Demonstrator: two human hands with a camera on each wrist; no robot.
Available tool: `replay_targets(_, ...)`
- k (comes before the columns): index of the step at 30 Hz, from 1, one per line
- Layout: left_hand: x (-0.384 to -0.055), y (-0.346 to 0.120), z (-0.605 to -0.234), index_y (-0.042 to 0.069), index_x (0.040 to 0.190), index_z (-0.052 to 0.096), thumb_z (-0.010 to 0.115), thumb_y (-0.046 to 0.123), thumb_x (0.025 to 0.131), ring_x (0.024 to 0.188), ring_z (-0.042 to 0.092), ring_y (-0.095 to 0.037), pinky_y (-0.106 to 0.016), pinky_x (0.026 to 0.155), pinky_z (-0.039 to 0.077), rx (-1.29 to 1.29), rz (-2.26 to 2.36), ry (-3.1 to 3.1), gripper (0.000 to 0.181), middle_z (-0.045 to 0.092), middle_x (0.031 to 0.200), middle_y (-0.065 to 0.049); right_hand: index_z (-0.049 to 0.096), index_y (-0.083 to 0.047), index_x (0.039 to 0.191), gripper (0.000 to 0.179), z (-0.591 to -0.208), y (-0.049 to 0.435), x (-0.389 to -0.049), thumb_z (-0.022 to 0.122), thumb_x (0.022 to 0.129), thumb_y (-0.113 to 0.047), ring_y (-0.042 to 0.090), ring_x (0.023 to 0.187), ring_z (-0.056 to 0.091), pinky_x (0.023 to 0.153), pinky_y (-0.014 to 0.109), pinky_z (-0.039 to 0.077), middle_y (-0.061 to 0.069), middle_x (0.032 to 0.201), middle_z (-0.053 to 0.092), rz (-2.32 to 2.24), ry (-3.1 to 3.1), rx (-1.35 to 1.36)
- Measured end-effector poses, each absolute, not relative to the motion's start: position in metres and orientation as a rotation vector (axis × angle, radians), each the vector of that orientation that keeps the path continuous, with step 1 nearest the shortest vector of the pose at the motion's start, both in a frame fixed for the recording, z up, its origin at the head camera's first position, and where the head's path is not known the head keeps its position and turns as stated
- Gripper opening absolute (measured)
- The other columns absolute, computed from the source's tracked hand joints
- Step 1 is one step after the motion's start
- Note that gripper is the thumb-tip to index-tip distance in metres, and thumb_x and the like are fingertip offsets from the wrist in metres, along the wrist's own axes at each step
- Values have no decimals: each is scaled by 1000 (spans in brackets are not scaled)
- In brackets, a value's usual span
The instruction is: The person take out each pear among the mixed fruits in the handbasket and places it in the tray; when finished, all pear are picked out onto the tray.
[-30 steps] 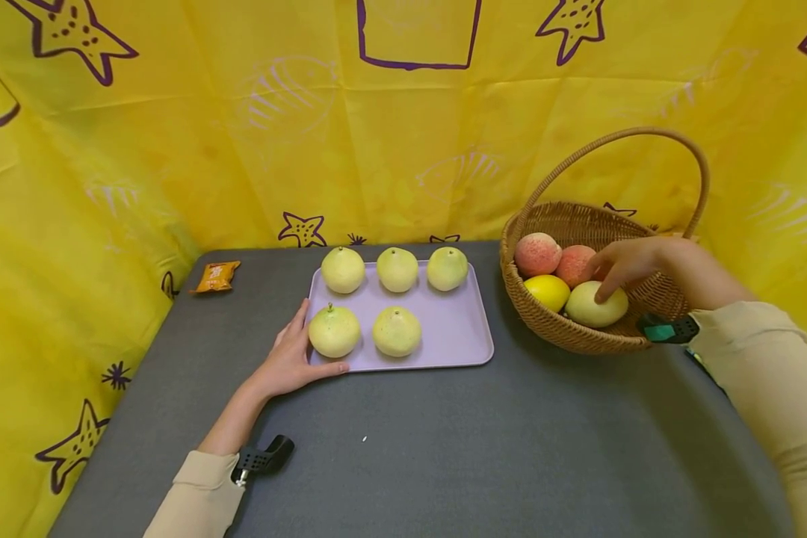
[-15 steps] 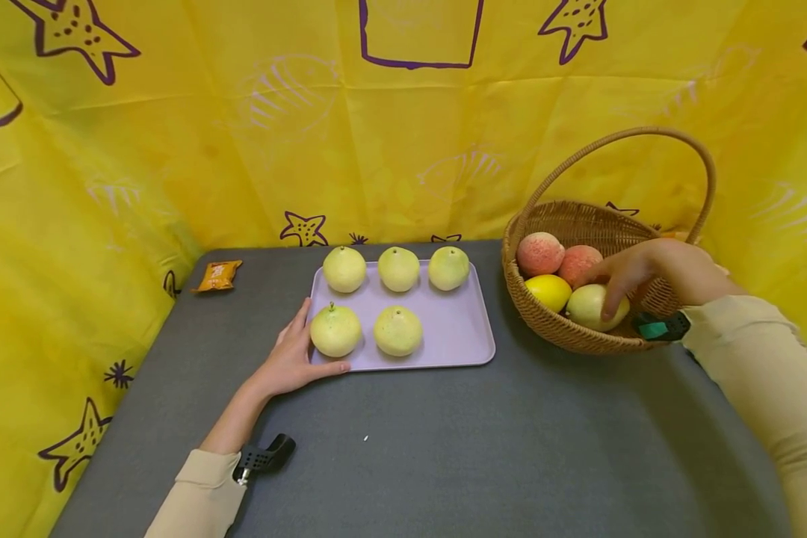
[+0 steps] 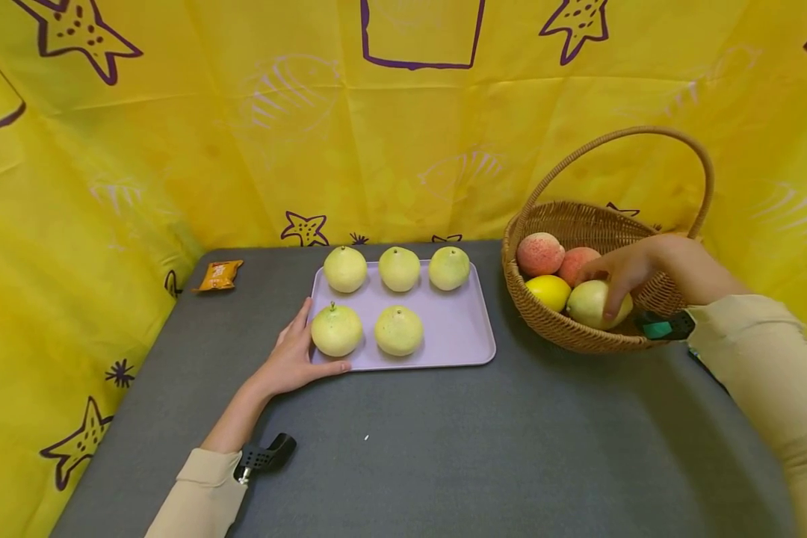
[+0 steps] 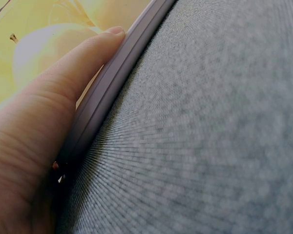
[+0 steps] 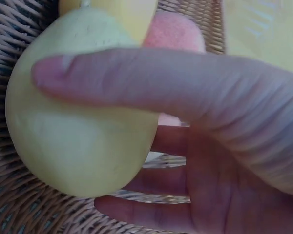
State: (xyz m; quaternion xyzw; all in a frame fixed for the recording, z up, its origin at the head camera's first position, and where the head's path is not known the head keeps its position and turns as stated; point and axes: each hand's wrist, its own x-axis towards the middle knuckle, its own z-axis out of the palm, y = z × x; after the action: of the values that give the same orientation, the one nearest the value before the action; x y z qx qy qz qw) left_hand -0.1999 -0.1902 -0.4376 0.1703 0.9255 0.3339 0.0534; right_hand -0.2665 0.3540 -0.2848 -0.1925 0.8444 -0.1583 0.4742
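Note:
In the head view my left hand (image 3: 292, 359) rests at the front left corner of a lilac tray (image 3: 452, 329). Its fingers lie along the left side and the thumb stretches along the front rim; the left wrist view shows the thumb (image 4: 88, 58) against that rim. Several round, pale yellow-green fruits (image 3: 336, 329) sit on the tray, some with short stems. At right, my right hand (image 3: 635, 265) reaches into a wicker basket (image 3: 558, 332) and grips a pale green oval fruit (image 5: 83, 146), thumb on top and fingers around the far side.
Two pink-red peaches (image 3: 540, 254) and a yellow lemon (image 3: 548, 292) lie in the basket beside the gripped fruit. The tall basket handle (image 3: 619, 134) arches above the right hand. An orange snack packet (image 3: 220, 276) lies at the back left, before a yellow curtain (image 3: 390, 164).
My right hand has closed further round the pale green fruit, its thumb lower on the near side. The fruit has shifted slightly right. The left hand has stayed on the tray.

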Motion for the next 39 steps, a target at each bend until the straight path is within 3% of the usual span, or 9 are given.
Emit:
replay_targets(6,-200,-191,-437,14,156,22,79,57,74,144,3,-47,-68,107,7,519,1012,2819,109,-8,162,-17,39,1,138,72,-269,350,-260,77,80,-19,26,106,48,84,38,45,14,124,47,-381,2171,-521)
replay_targets(14,-200,-192,-438,14,156,22,78,57,74,144,3,-47,-69,107,7,513,1011,2828,109,-8,162,-17,41,-1,135,69,-261,345,-250,79,80,-18,23,99,53,81,31,48,11,113,53,-470,2263,-569)
replay_targets(20,-200,-191,-438,13,157,19,78,57,74,144,3,-47,-69,107,7,522,1010,2824,111,-8,162,-17,45,-7,134,69,-258,344,-235,81,79,-26,21,90,55,74,31,48,9,112,55,-458,2428,-601)
replay_targets(24,-201,-191,-439,13,157,19,78,58,74,144,3,-47,-69,106,7,515,1009,2828,111,-8,162,-17,45,-11,138,71,-259,344,-224,81,80,-30,21,91,56,72,33,48,8,120,56,-501,2543,-610)
replay_targets(31,-200,-191,-438,12,157,20,79,56,74,144,3,-47,-68,107,7,534,1023,2821,111,-7,161,-19,51,-24,136,64,-266,343,-207,81,81,-33,23,94,57,73,35,49,4,115,59,-702,2678,-517)
replay_targets(39,-199,-189,-437,14,156,24,80,55,74,144,4,-48,-68,107,6,542,1021,2817,107,-7,161,-19,45,-13,139,62,-279,341,-195,75,87,-26,32,109,58,80,40,47,12,128,53,-953,2722,-310)
